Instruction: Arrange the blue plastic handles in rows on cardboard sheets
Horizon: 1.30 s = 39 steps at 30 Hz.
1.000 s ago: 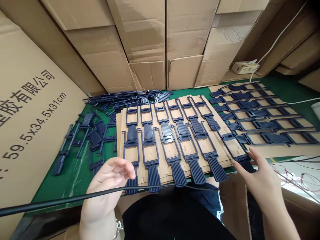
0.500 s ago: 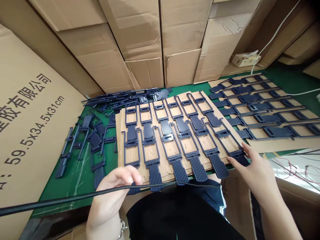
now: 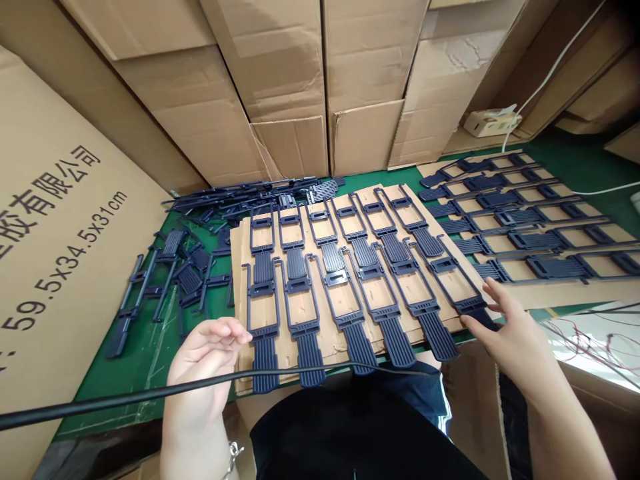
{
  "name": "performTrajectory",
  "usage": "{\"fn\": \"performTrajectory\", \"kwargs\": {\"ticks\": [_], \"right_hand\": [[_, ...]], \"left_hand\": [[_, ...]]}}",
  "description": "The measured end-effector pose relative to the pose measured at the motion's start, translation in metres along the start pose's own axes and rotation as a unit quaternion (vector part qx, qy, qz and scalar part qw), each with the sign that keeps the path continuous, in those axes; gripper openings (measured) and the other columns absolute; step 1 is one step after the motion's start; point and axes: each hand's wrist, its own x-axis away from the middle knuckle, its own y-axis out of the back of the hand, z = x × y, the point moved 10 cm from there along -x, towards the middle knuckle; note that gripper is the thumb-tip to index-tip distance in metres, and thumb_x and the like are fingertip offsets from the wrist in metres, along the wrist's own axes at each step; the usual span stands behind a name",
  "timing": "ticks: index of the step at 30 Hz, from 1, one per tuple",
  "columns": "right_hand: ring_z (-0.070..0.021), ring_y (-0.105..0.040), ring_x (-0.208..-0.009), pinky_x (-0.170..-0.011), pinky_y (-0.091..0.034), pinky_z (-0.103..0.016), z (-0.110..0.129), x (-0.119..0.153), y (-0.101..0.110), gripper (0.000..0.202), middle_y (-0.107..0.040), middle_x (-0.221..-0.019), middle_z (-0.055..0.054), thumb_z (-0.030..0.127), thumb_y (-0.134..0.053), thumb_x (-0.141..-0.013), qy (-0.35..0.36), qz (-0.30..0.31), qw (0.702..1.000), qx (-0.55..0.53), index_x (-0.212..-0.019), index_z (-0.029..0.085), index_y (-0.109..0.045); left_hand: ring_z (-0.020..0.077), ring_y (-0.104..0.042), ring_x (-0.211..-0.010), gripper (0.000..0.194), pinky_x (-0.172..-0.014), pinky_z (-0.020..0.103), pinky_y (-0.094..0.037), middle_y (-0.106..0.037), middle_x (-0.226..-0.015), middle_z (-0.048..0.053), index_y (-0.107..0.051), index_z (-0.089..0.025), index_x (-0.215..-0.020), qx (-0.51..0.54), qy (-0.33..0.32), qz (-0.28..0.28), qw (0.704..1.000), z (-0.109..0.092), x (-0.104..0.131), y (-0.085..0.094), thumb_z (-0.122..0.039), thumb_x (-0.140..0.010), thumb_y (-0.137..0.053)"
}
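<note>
I see the frame (image 3: 443,266) at four o'clock now aligned, seemingly completing its row (image 3: 305,327); right hand (image 3: 511,340) spread, left hand (image 3: 203,357) loosely curled, empty.

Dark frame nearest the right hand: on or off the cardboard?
On it: cardboard shows through the loop of the dark frame. The right hand partly hides its near end; whether that overhangs, I cannot tell.

Large left carton (image 3: 85,260): printed "胶有限公司", "59.5x34.5x31cm" below.
</note>
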Motion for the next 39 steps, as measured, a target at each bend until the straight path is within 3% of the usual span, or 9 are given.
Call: {"fn": "performTrajectory", "kwargs": {"ticks": [6,16,21,27,35,39], "right_hand": [[-0.0292,-0.056,-0.105,-0.081,-0.048,-0.041,-0.006,-0.005,-0.005,0.075,-0.053,-0.128,-0.007,0.048,-0.053,-0.072,-0.017,0.023,0.999,-0.028,-0.139,0.023,-0.032],[-0.0292,-0.053,-0.108,-0.087,-0.045,-0.044,-0.008,-0.005,-0.005,0.082,-0.051,-0.129,-0.008,0.049,-0.055,-0.069,-0.033,0.016,0.997,-0.061,-0.141,0.021,-0.028],[-0.0293,-0.051,-0.111,-0.090,-0.044,-0.046,-0.007,-0.006,-0.008,0.082,-0.050,-0.130,-0.008,0.046,-0.055,-0.069,-0.029,0.016,0.997,-0.071,-0.141,0.021,-0.027],[-0.0285,-0.050,-0.113,-0.086,-0.047,-0.043,-0.002,-0.008,-0.006,0.084,-0.048,-0.132,-0.009,0.046,-0.055,-0.070,-0.018,0.023,0.995,-0.090,-0.143,0.020,-0.023],[-0.0282,-0.050,-0.112,-0.086,-0.046,-0.044,-0.001,-0.010,-0.007,0.086,-0.049,-0.131,-0.008,0.048,-0.056,-0.069,-0.020,0.016,0.995,-0.095,-0.144,0.021,-0.022],[-0.0287,-0.050,-0.112,-0.087,-0.046,-0.045,-0.003,-0.010,-0.008,0.086,-0.049,-0.132,-0.007,0.048,-0.056,-0.069,-0.024,0.020,0.995,-0.094,-0.144,0.024,-0.021]], "left_hand": [[0.0125,-0.057,-0.057,0.023,-0.059,0.024,-0.054,-0.061,-0.064,0.001,-0.065,-0.020,-0.061,0.001,-0.004,-0.002,1.000,0.009,-0.003,0.002,-0.005,-0.044,-0.065],[0.0097,-0.057,-0.057,0.021,-0.061,0.021,-0.054,-0.059,-0.059,-0.002,-0.063,-0.020,-0.057,-0.010,-0.001,-0.059,0.998,0.015,-0.006,0.003,-0.007,-0.043,-0.072],[0.0102,-0.056,-0.057,0.021,-0.060,0.022,-0.054,-0.058,-0.059,-0.002,-0.063,-0.020,-0.056,-0.007,-0.018,-0.065,0.998,0.010,-0.005,0.005,-0.006,-0.043,-0.071],[0.0093,-0.050,-0.055,0.023,-0.058,0.023,-0.052,-0.051,-0.054,-0.005,-0.061,-0.021,-0.057,0.066,-0.075,-0.111,0.989,-0.002,-0.004,0.023,-0.005,-0.043,-0.069],[0.0095,-0.047,-0.056,0.022,-0.059,0.025,-0.051,-0.050,-0.057,-0.004,-0.060,-0.021,-0.060,0.101,-0.055,-0.140,0.983,0.005,-0.004,0.042,-0.007,-0.045,-0.067],[0.0096,-0.048,-0.057,0.019,-0.059,0.024,-0.049,-0.051,-0.058,-0.004,-0.059,-0.021,-0.059,0.064,-0.047,-0.151,0.985,0.010,-0.008,0.048,-0.011,-0.044,-0.066]]}}
